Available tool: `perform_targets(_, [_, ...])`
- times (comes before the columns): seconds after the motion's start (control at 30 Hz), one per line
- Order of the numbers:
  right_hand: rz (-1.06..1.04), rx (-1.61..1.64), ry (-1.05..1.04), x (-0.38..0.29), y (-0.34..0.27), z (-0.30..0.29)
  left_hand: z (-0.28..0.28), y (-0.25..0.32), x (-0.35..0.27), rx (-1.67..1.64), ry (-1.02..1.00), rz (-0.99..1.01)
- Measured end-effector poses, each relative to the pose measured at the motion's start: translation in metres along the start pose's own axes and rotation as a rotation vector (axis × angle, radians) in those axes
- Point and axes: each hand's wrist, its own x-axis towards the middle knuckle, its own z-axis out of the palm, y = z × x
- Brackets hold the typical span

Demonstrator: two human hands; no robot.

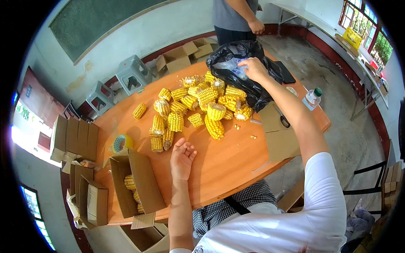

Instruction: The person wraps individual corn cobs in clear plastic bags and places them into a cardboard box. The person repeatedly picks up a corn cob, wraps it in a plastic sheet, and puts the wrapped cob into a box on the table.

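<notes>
My right hand point(254, 68) reaches over the mouth of a black plastic bag point(265, 90), its fingers just at the clear plastic with blue print point(235, 67) inside; whether it grips any of that is hidden. Palm up and fingers half curled, my left hand point(182, 158) rests empty above the table's near part. Between the bag and my left hand lies a heap of cut yellow corn cob pieces point(207, 96), with one piece point(139, 111) apart to the left. An open cardboard box point(144, 183) at the left holds several more corn pieces point(129, 182).
On the orange table point(227, 164) are a roll of tape point(121, 143), flattened cardboard point(280, 142), black-handled scissors point(284, 121), a clear bottle with a green cap point(312, 98) and loose kernels. More boxes point(74, 136) stand at the left. A person point(235, 19) stands beyond the bag.
</notes>
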Motion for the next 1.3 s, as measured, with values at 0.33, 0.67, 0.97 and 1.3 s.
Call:
perform_targets(0.33, [0.234,-0.11,-0.28,0.024,-0.031,0.047,-0.001,0.003,0.0,0.005,-0.008,-0.012])
perform_targets(0.67, [0.101,0.386,-0.016,-0.021,-0.066,0.027,0.005,0.001,-0.003,-0.023,-0.046,-0.014])
perform_targets(0.97, [0.086,0.804,0.058,-0.047,-0.084,0.011,0.005,0.001,-0.003,-0.027,-0.06,-0.016])
perform_targets(1.3, [0.022,1.148,-0.088,-0.084,-0.144,-0.016,0.002,-0.001,-0.003,-0.031,-0.132,0.0])
